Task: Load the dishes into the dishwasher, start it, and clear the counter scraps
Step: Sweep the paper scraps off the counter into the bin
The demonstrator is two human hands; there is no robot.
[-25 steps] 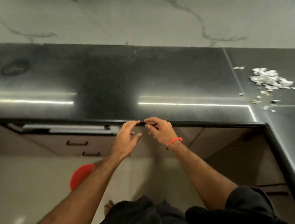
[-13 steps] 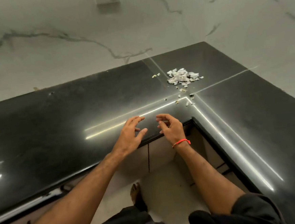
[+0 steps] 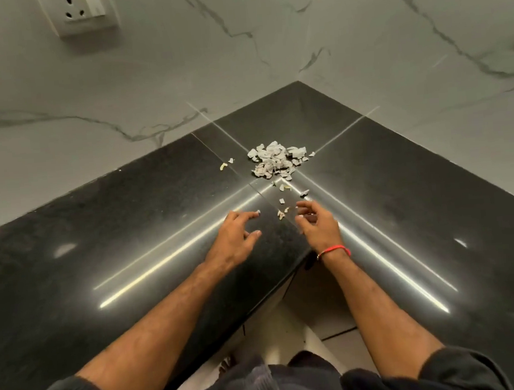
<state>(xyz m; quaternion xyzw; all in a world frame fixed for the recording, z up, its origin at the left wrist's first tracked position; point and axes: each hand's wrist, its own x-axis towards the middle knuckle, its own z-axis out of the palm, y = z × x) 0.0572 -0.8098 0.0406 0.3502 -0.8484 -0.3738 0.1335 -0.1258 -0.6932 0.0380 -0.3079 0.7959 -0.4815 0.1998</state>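
The polished black stone counter (image 3: 129, 235) forms an inside corner against the white grey-veined marble wall (image 3: 361, 48), and the pile of pale, torn, flaky scraps (image 3: 273, 161) lies far into that corner, where the two reflected light lines cross. A trail of smaller loose flakes (image 3: 286, 188) runs from the pile toward the near edge, ending just beyond the fingertips; two stray bits (image 3: 226, 164) lie apart to the left of the pile. The left hand (image 3: 233, 241) hovers low over the counter to the left of the trail, fingers spread and loosely curved, holding nothing. The right hand (image 3: 318, 228), with a red thread band (image 3: 335, 250) at the wrist, sits to the right of the trail with fingers bent inward; whether its fingertips pinch a flake or merely hang above one cannot be determined. The two hands flank the trail with palms facing each other, a posture suited to sweeping scattered pieces together from both sides. This indicates the scrap-clearing step is about to begin; no dishwasher or dishes appear in view. The next action probably requires gathering the nearest flakes toward the main pile. The flakes appear light and brittle, so a fast sweep risks scattering them or pushing them off the near edge. A white wall socket (image 3: 80, 11) sits at far left.
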